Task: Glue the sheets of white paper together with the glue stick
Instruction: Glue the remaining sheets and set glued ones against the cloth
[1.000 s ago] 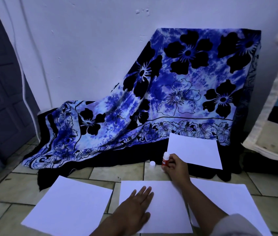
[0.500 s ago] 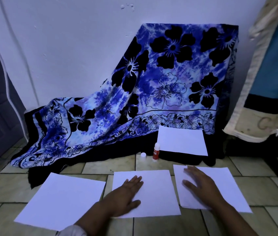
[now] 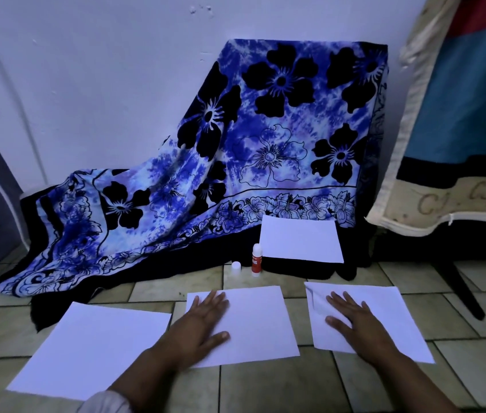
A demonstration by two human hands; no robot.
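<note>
Left grip [image 3: 206, 320] lies flat, fingers spread, on the middle sheet [image 3: 259, 323]. Right grip [image 3: 355, 323] lies flat on the right sheet [image 3: 399, 320], whose lifted corner could crease if slid across. Beyond both, the uncapped glue stick [image 3: 256, 260] stands beside its cap [image 3: 236, 267]; a careless reach could topple it.

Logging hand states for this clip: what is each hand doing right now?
Left hand: open, fingers flat on the middle sheet, holding nothing.
Right hand: open, fingers flat on the right sheet, holding nothing.

A blue floral cloth [image 3: 265, 144] drapes from white wall [image 3: 101, 70] onto tiled floor [image 3: 158, 290].
</note>
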